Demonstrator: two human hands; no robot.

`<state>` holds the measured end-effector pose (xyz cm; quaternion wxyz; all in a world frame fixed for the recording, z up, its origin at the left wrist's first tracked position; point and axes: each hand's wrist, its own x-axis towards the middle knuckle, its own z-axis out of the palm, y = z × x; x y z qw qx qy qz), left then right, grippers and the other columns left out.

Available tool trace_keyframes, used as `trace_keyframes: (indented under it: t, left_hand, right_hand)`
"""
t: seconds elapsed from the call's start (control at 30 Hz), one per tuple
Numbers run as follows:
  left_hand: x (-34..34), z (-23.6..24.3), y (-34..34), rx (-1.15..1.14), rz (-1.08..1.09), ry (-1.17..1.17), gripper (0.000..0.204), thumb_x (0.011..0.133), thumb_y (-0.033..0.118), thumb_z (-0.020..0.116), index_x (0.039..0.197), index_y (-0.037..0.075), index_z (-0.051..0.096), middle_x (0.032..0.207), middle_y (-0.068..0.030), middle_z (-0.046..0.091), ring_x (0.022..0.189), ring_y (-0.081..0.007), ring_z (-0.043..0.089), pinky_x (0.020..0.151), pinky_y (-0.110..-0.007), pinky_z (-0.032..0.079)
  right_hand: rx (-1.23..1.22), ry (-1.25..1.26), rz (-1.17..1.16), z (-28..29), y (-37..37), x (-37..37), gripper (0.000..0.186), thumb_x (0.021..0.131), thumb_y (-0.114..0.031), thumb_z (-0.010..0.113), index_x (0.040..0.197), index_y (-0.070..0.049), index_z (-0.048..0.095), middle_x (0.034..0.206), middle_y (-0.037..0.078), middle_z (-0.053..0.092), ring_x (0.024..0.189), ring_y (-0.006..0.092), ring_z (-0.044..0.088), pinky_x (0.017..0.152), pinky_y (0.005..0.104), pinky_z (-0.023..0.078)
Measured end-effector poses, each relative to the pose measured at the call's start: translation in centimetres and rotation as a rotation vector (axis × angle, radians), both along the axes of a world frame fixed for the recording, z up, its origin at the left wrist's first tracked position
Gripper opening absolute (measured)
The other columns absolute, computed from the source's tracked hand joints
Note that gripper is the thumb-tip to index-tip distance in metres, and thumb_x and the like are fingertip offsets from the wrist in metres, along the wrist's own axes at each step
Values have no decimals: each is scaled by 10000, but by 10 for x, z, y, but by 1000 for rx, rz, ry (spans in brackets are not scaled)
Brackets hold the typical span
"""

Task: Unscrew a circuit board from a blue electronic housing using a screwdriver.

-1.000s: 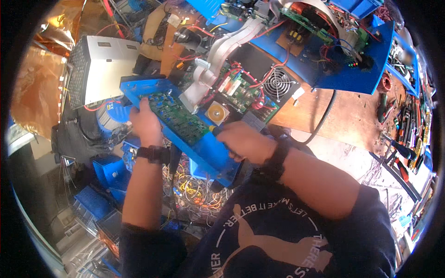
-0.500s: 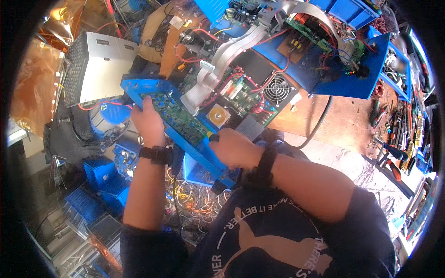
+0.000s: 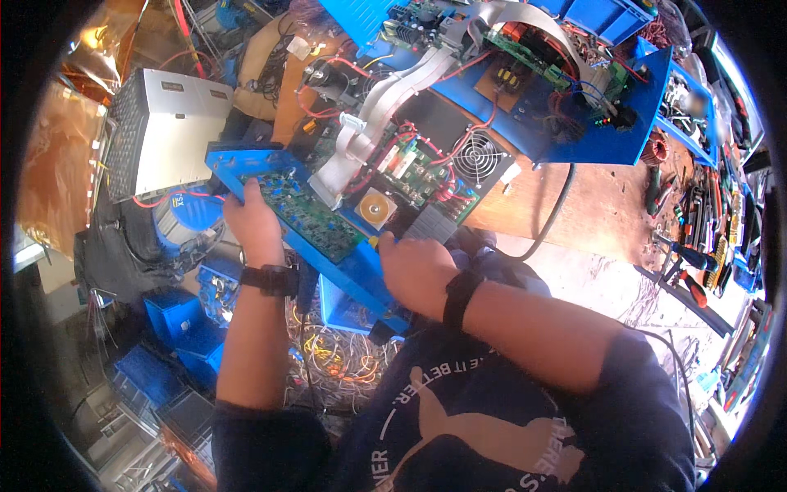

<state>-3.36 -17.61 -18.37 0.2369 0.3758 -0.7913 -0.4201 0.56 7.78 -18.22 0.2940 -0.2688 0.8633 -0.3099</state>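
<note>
- Head view, upper middle of the frame: opened electronics unit (image 3: pixel 422 176), with a round fan grille (image 3: pixel 477 155) toward its right.
- Centre: blue panel (image 3: pixel 351 276), held slanting down to the right.
- Left of centre, along the panel: green circuit board (image 3: pixel 307 218).
- Right of centre: right hand (image 3: pixel 416 275), fingers curled, apparently clenched round a yellow-ended tool (image 3: pixel 374 242), mostly hidden.
- Left of centre: left hand (image 3: pixel 252 228), grasping the panel's upper-left end, thumb on top; underside grip impossible to tell.
- Step in hand, probably: tool work at the board's lower-right end, panel braced.
- Next move, judged so: calls for steady bracing and a well-seated tool.
</note>
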Motion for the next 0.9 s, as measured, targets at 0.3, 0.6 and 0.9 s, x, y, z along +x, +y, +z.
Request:
trace_keyframes:
  t: [0.3,0.6,0.9]
  left_hand:
    - [5,0,-7,-13,-28,-33,286,910,220,591,920,-62,632,843,-120,640,746,-204,561,704,-356,443]
    - [0,11,12,-22,-36,-6,273,911,228,593,960,-40,594,821,-103,607,719,-188,549,666,-348,447]
    - [-1,12,9,-63,-89,-23,279,916,207,583,972,-65,610,868,-120,632,782,-203,558,736,-356,439]
  right_hand:
    - [-244,-1012,-155,-24,11,-43,367,920,-287,574,1124,17,603,795,99,624,645,188,627,478,337,482]
    - [-331,-888,-83,-47,23,-47,334,956,-308,563,1157,-46,612,784,37,586,613,98,548,435,259,410]
    - [-491,-1365,-226,-51,30,-53,318,983,-341,541,1138,-66,580,760,43,584,508,102,509,405,233,362]
